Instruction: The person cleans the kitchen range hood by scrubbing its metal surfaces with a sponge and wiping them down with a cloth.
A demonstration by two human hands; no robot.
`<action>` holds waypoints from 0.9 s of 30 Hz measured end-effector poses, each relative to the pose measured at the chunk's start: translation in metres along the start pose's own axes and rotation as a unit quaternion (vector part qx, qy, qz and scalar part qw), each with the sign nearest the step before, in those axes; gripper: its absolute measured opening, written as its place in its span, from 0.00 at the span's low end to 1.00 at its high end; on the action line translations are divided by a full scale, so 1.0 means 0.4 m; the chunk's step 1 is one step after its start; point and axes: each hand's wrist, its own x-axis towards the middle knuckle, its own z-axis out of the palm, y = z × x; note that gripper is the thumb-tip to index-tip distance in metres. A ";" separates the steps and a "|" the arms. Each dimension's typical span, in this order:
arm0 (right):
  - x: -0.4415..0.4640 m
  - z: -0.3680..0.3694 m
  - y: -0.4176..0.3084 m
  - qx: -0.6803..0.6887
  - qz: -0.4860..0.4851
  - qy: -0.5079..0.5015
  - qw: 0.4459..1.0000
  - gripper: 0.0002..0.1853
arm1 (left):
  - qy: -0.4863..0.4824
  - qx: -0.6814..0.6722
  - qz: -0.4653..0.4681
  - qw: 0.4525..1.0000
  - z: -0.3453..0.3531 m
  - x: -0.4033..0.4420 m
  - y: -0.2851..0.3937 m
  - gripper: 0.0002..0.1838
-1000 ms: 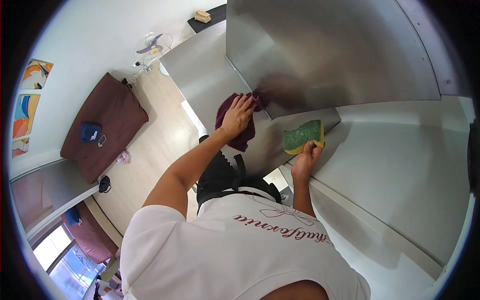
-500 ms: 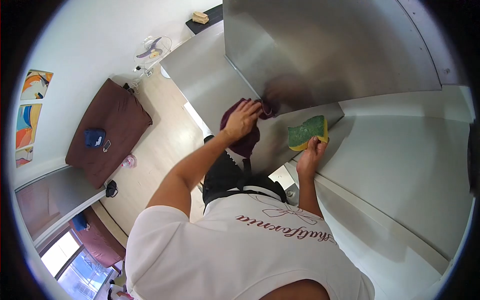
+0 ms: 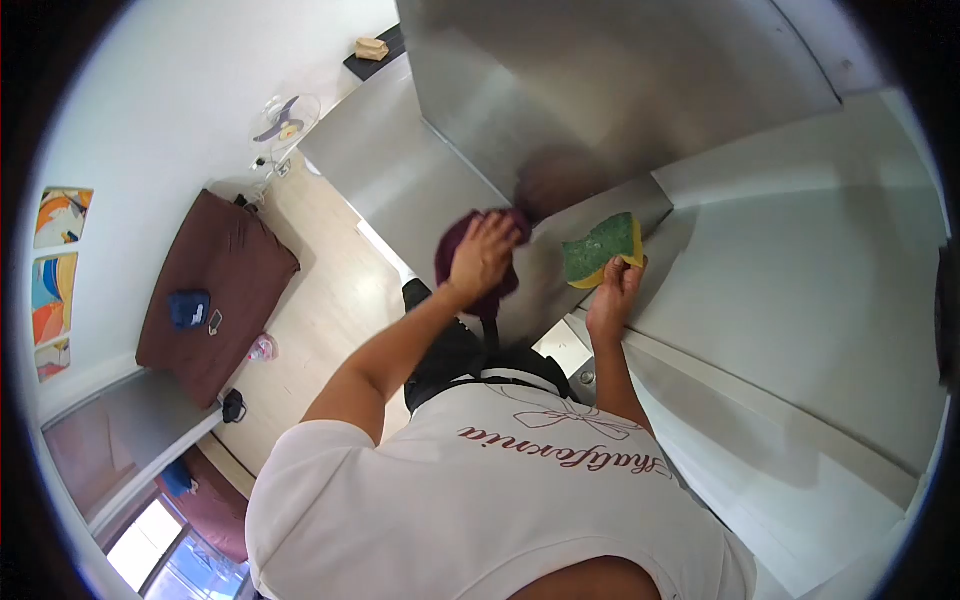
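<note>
My left hand (image 3: pixel 484 256) rests over a dark maroon cloth (image 3: pixel 455 245), fingers curled onto it. The cloth is bunched against a brushed-metal surface (image 3: pixel 375 140), beside the seam where it meets a large metal panel (image 3: pixel 620 90). A dark red reflection of the cloth shows in that panel. In my right hand (image 3: pixel 613 300) is a sponge (image 3: pixel 600 250) with a green scouring side and a yellow side. I grip it by its lower edge, thumb on the green face, and it is held up in front of the metal.
On the right runs a pale wall panel (image 3: pixel 800 290) with a ledge. To the left, a fan (image 3: pixel 285 125) stands near a brown-covered sofa (image 3: pixel 215 290) bearing a dark blue item (image 3: pixel 188 309) and a phone (image 3: pixel 215 321). A paper bag (image 3: pixel 371 48) sits on a dark surface.
My view has shifted and turned a little. My left hand has slid the cloth slightly back from the seam. The sponge remains in my right hand.
</note>
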 end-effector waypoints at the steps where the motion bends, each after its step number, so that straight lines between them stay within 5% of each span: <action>1: -0.006 0.002 -0.003 0.001 -0.004 0.010 1.000 0.10 | -0.031 -0.019 0.025 0.999 0.009 -0.007 0.040 0.21; 6: -0.048 0.003 -0.075 -0.118 -0.085 -0.023 0.989 0.12 | -0.115 -0.045 0.169 0.978 0.084 0.014 0.156 0.22; 9: -0.079 0.002 -0.124 -0.157 -0.171 -0.045 0.972 0.15 | -0.097 -0.123 0.150 0.976 0.150 0.117 0.194 0.25; 10: -0.087 -0.005 -0.120 -0.127 -0.160 -0.035 0.978 0.16 | -0.012 -0.017 0.148 0.989 0.188 0.162 0.205 0.29; 14: -0.096 -0.014 -0.122 -0.117 -0.161 0.009 0.980 0.15 | 0.073 0.119 0.087 0.986 0.336 0.375 0.198 0.30; 20: -0.099 -0.017 -0.122 -0.121 -0.180 0.010 0.976 0.16 | -0.074 0.063 0.166 0.981 0.357 0.545 0.282 0.29; 25: -0.093 -0.017 -0.140 -0.209 -0.186 0.001 0.960 0.17 | -0.107 0.005 0.224 0.969 0.385 0.490 0.283 0.31; 26: -0.091 -0.022 -0.133 -0.204 -0.173 0.021 0.963 0.17 | -0.008 0.001 0.230 0.973 0.411 0.421 0.269 0.31; 27: -0.096 -0.026 -0.123 -0.199 -0.157 0.038 0.967 0.17 | -0.018 0.006 0.208 0.978 0.391 0.345 0.248 0.31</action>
